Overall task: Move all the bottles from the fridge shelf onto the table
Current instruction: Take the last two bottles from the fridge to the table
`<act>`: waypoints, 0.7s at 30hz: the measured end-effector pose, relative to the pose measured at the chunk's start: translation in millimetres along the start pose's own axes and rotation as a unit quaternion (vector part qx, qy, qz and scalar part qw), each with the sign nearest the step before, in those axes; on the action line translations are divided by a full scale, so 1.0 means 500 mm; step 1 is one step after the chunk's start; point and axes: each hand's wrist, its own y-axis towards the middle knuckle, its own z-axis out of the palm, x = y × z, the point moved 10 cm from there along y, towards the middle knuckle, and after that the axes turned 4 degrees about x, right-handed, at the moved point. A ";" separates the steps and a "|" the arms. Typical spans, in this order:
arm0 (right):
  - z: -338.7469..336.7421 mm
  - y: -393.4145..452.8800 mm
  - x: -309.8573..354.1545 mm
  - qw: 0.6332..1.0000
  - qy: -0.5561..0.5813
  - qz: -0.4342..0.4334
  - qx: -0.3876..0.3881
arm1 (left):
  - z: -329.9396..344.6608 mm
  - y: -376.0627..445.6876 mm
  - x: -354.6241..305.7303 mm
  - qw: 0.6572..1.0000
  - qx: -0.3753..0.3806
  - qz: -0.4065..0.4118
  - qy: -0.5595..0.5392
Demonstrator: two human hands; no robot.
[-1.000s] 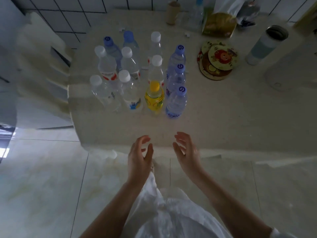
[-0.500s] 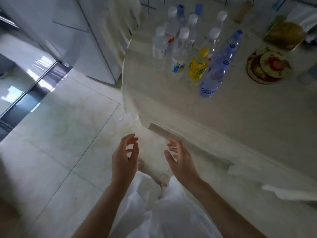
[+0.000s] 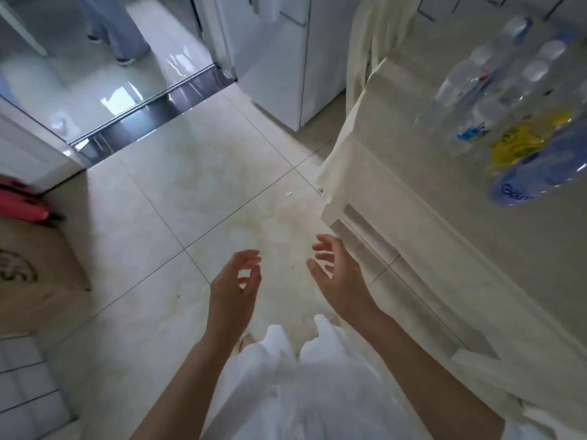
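Several plastic bottles stand grouped on the cream table [image 3: 444, 236] at the right edge, blurred: clear ones with white caps [image 3: 460, 87], a yellow bottle [image 3: 521, 141] and a blue-tinted bottle [image 3: 533, 179] nearest the table's front. My left hand [image 3: 235, 290] and my right hand [image 3: 340, 277] hang over the tiled floor, left of the table, both empty with fingers loosely spread. A white fridge [image 3: 286, 58] stands at the top centre with its door shut; its shelf is hidden.
A white chair [image 3: 368, 52] sits between fridge and table. A metal threshold [image 3: 152, 96] leads to a glossy room where another person's legs [image 3: 114, 30] stand. A cardboard box [image 3: 35, 274] and a pink object [image 3: 22, 204] lie at the left.
The view has swung left, away from the table toward the floor and fridge. The bottles have slid to the right edge. Both hands stay empty and have left the table edge.
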 end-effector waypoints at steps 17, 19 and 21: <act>0.387 0.164 0.256 0.998 -0.003 -0.018 0.054 | -0.371 0.136 0.237 0.996 -0.031 -0.079 -0.038; 0.401 0.201 0.276 0.998 -0.011 -0.018 0.059 | -0.386 0.179 0.241 0.995 -0.035 -0.082 -0.045; 0.411 0.249 0.294 0.998 -0.018 -0.019 0.064 | -0.400 0.230 0.247 0.994 -0.039 -0.088 -0.054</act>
